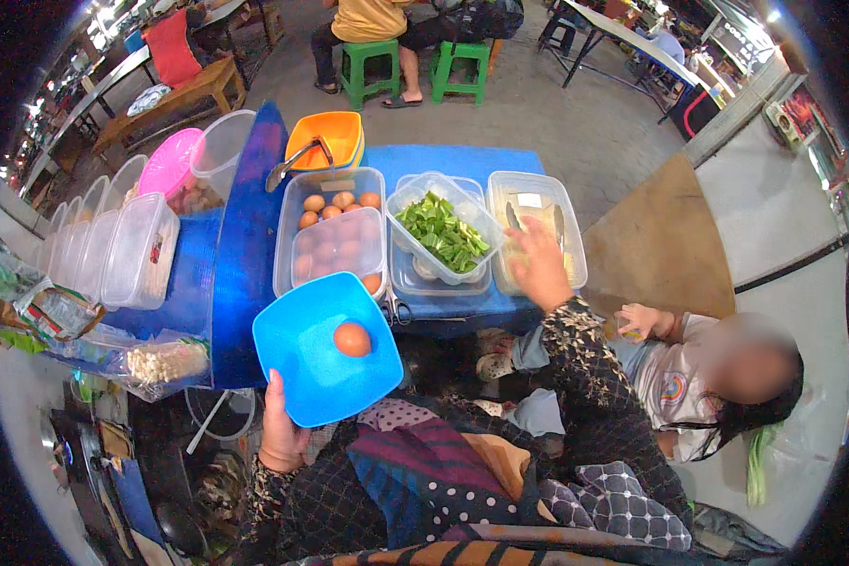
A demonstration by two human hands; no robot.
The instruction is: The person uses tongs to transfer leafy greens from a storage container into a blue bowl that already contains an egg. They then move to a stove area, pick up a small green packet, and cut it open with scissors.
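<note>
The left hand (281,432) grips a blue bowl (311,382) with one egg (352,340) in it, shell unbroken. The right hand (542,266) hangs over a clear container (555,190) (whether it grasps anything, I can't tell). Nearby, the greens (443,228) are already chopped; other eggs (331,215) sit boxed.

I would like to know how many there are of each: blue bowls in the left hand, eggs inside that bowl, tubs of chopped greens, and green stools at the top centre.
Blue bowl in left hand: 1
Egg in it: 1
Tub of chopped greens: 1
Green stools: 2
Total: 5
</note>
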